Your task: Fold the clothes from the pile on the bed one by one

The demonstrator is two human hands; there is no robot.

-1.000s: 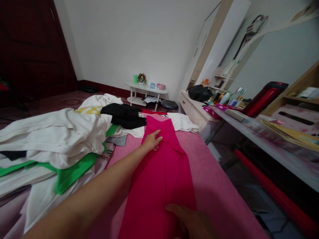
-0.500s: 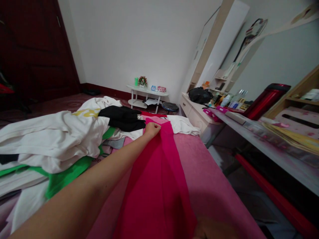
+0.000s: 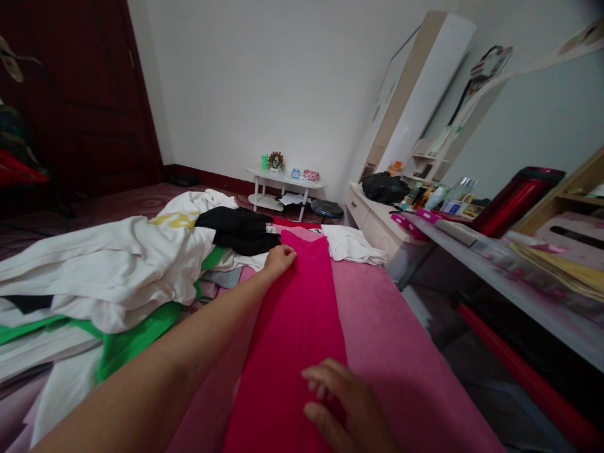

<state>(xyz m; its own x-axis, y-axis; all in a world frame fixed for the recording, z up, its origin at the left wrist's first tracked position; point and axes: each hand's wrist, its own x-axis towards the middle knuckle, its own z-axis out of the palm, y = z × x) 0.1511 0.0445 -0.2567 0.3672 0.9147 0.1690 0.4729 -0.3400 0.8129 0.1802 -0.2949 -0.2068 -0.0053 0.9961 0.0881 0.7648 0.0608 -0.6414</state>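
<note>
Pink cloth [image 3: 297, 314], bright and thin, lies in a long strip down the bed [image 3: 391, 340], close to its right edge, from the near end up to the far end. The left hand [image 3: 279, 259] reaches all the way out and is closed tight on the far end of the cloth, with the fingers curled around a small bunch of it. It looks as if this grip keeps the strip pulled long and straight. The right hand [image 3: 344, 409] rests on the near end of the cloth, close to the body. Its fingers are loose and a bit spread and it grips nothing. It seems to press down so that the cloth does not slide. A big heap of white clothes [image 3: 108, 270] sits along the left side of the bed, with a green cloth [image 3: 132, 333] poking out from under it. A black garment [image 3: 240, 229] lies just behind the left hand, near the far edge of the bed. A white garment [image 3: 353, 245] lies at the far right corner. The heap stays apart from the pink strip, which has its own bare lane. A desk [image 3: 519, 283] stands to the right of the bed with a red flask [image 3: 514, 198] on it.
</note>
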